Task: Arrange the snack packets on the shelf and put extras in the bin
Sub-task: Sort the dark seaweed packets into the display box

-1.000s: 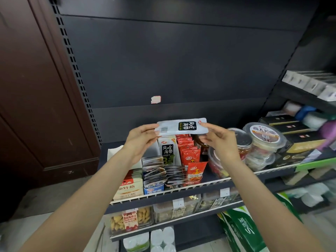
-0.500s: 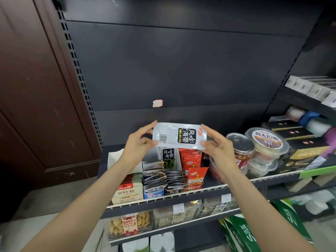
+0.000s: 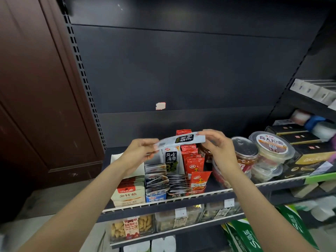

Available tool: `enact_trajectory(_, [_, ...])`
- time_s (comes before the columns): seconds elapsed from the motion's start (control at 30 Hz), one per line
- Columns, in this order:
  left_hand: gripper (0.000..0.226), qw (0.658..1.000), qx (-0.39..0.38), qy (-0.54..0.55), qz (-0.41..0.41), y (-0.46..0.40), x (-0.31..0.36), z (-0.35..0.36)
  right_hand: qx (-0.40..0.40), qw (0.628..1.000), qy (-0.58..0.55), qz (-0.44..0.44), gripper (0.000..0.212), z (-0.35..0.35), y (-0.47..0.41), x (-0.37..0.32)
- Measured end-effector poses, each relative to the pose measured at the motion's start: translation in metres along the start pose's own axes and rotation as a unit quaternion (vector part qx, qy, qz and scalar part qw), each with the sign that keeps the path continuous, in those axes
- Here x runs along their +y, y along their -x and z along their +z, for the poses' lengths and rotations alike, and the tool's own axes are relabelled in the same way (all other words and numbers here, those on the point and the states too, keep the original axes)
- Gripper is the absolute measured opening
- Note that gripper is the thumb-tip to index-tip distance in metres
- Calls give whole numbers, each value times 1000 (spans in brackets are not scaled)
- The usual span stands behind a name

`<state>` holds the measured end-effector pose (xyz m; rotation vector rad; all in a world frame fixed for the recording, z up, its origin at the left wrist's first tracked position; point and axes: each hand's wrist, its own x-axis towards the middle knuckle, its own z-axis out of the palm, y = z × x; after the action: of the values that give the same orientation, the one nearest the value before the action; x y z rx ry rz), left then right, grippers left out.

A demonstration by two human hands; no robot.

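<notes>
A long white snack packet (image 3: 181,140) with a black label is held level above the shelf (image 3: 269,183). My left hand (image 3: 141,153) pinches its left end and my right hand (image 3: 219,145) pinches its right end. Just below stands a white display box (image 3: 171,160) with rows of grey-white packets (image 3: 158,179) in front of it. Red packets (image 3: 193,163) stand in a row to its right. At the left sits a white box of packets (image 3: 128,194) with a red logo. No bin is in view.
Clear tubs and a lidded jar (image 3: 245,157) crowd the shelf to the right, with black boxes (image 3: 312,155) beyond. A lower shelf holds clear bins of snacks (image 3: 131,227). A green bag (image 3: 241,237) stands at the bottom right. A brown door (image 3: 36,106) is at the left.
The packet has tipped from facing me to lying flatter, edge toward me, and it now sits a little lower, just above the white display box. Both hands keep hold of its ends.
</notes>
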<state>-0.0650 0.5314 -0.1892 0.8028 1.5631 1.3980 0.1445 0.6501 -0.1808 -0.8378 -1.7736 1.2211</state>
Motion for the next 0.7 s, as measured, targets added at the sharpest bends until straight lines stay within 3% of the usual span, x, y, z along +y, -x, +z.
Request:
enact_trajectory(0.1, [25,1000,-8,-10,-25,-1,0,-1,15,993,99,-58,12,0,-8,-2])
enact_trajectory(0.2, [28,985,19,-169,-5,-8,-9,-4,8,984,158,-83,8,-2,-15,-4])
enact_trajectory(0.27, [36,941,27,-332,54,-12,-21,-8,14,971,216,-104,8,-3,-21,-4])
enact_trajectory(0.33, [62,890,13,-449,78,-17,-31,-13,8,959,259,-112,9,-2,-26,0])
enact_trajectory(0.43, [86,821,11,-564,91,-24,-38,-19,-17,945,305,-114,11,4,-33,9])
enact_trajectory(0.53, [92,760,6,-642,97,-32,-37,-23,-59,933,335,-118,16,17,-38,15])
enact_trajectory(0.6, [93,733,-6,-672,104,-36,-36,-25,-85,923,354,-123,18,26,-42,17])
enact_trajectory(0.7, [96,727,-41,-681,78,-43,-34,-29,-131,916,362,-114,19,38,-50,22])
